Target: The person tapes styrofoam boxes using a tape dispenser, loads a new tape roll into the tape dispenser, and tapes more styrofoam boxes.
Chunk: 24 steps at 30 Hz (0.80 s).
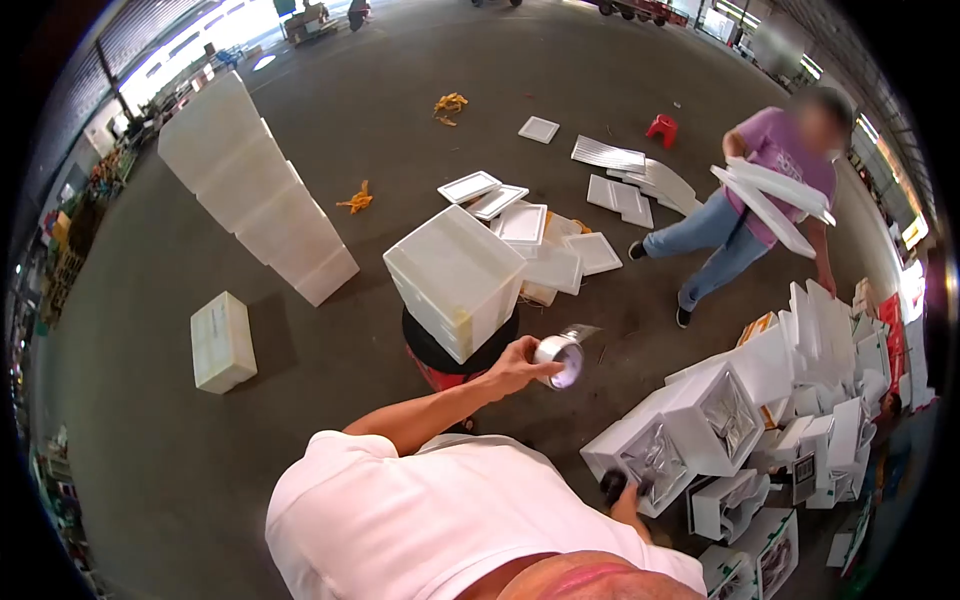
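My left hand (518, 367) is closed on a roll of tape (562, 362), with a loose strip of tape at its top. Beside that hand, a closed white foam box (455, 270) sits tilted in view on a black-topped red stool (432, 372). My right hand (627, 503) is low on the right, closed around a small black object (613, 486) whose kind I cannot make out. Just behind it is an open white foam box (655, 462) with silvery lining inside.
A tall stack of foam boxes (260, 185) and a single box (222, 343) stand left. Foam lids (520, 222) lie behind the stool. A person (765, 190) carries white foam pieces (770, 200) at right, near piled foam boxes (715, 415). A red stool (662, 128) stands farther back.
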Tool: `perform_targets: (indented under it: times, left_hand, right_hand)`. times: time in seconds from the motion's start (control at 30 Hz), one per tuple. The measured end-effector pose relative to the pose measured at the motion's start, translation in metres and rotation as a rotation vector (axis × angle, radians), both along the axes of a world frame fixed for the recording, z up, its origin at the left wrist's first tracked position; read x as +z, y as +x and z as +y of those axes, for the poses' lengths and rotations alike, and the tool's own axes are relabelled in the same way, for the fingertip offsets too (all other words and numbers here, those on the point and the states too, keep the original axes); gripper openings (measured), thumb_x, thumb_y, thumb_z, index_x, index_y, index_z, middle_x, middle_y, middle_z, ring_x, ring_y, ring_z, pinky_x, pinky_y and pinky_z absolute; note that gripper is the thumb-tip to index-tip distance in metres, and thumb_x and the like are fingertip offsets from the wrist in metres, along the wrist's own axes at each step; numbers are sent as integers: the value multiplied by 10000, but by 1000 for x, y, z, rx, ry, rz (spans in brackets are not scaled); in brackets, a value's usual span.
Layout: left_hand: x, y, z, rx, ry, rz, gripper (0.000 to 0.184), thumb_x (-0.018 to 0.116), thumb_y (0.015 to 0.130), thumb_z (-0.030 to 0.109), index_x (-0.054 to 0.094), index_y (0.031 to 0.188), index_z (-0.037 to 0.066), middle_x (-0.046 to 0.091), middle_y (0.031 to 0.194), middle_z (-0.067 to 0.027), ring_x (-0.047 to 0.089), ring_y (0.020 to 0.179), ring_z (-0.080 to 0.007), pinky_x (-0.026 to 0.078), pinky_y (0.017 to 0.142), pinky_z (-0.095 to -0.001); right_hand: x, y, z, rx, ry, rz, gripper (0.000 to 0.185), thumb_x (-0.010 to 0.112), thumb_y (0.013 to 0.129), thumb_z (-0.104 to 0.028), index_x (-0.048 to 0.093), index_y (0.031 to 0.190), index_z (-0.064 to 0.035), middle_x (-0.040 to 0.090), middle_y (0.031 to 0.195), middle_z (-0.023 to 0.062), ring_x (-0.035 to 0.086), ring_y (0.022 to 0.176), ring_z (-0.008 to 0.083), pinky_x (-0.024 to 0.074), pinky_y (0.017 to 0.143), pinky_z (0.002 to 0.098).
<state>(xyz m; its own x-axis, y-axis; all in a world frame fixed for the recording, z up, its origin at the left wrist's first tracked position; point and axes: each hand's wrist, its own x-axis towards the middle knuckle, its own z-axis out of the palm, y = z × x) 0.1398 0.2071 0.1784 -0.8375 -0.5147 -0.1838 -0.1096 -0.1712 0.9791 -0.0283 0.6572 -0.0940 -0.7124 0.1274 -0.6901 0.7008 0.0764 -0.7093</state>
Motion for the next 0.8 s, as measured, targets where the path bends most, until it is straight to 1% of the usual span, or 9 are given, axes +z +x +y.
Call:
perform_targets:
  times: [0.13,0.2,0.27,0.33,0.47,0.53,0.57,0.63,0.8]
  left_hand:
    - [-16,9,-5,-9,85,-67,326,667,916,359,632,974,41,604,804,-10,564,716,-92,455,597,-260]
    - [-21,1,6,-195,105,-42,344,583,966,383,635,966,44,587,781,3,537,683,-76,435,557,-268]
    - [-37,-16,25,-403,-93,37,375,521,998,386,628,966,28,566,760,4,470,694,-88,392,584,-278]
    - [-4,-22,37,-634,-192,44,385,538,990,371,618,972,-5,578,760,-55,473,713,-127,399,619,-318]
    - [-3,-34,44,-821,-340,143,322,616,936,301,630,1031,-6,640,853,-153,558,752,-201,447,693,-378]
    - [-4,-30,38,-860,-684,153,304,673,876,259,646,1069,26,674,923,-163,638,842,-273,477,743,-392]
    - [-4,-29,36,-863,-682,154,304,673,876,259,646,1069,26,674,923,-163,638,842,-273,477,743,-392]
    - [-1,-26,32,-1130,-619,137,360,717,792,269,665,1046,19,683,928,-158,665,877,-301,510,751,-396]
    - [-18,-19,20,-1111,-511,59,322,705,792,270,696,1017,39,702,935,-140,669,865,-292,509,750,-401]
  right_hand:
    - [29,75,24,-141,202,-168,811,704,774,-491,492,1329,60,547,1302,203,583,1106,272,471,931,409]
    - [36,90,20,-160,219,-180,809,705,774,-490,493,1327,61,546,1302,203,582,1107,273,472,929,410]
    - [41,102,14,-167,227,-186,806,706,775,-488,494,1326,61,546,1302,203,581,1107,274,472,927,411]
    - [48,109,5,-181,234,-181,804,707,775,-486,495,1325,61,545,1302,204,581,1108,275,473,925,412]
    - [57,118,-10,-206,240,-157,800,710,777,-483,497,1323,61,545,1303,204,580,1109,278,474,922,415]
    - [60,120,-18,-213,243,-144,798,711,777,-481,498,1321,62,544,1303,205,579,1110,279,474,920,416]
    - [62,119,-22,-214,245,-135,796,712,777,-480,499,1321,62,544,1303,205,579,1110,279,474,919,417]
    - [68,115,-30,-224,247,-106,794,713,778,-479,500,1320,62,544,1303,205,578,1111,281,475,917,418]
    - [86,111,-45,-231,248,-63,789,716,780,-474,502,1317,63,543,1303,206,576,1112,283,476,912,421]
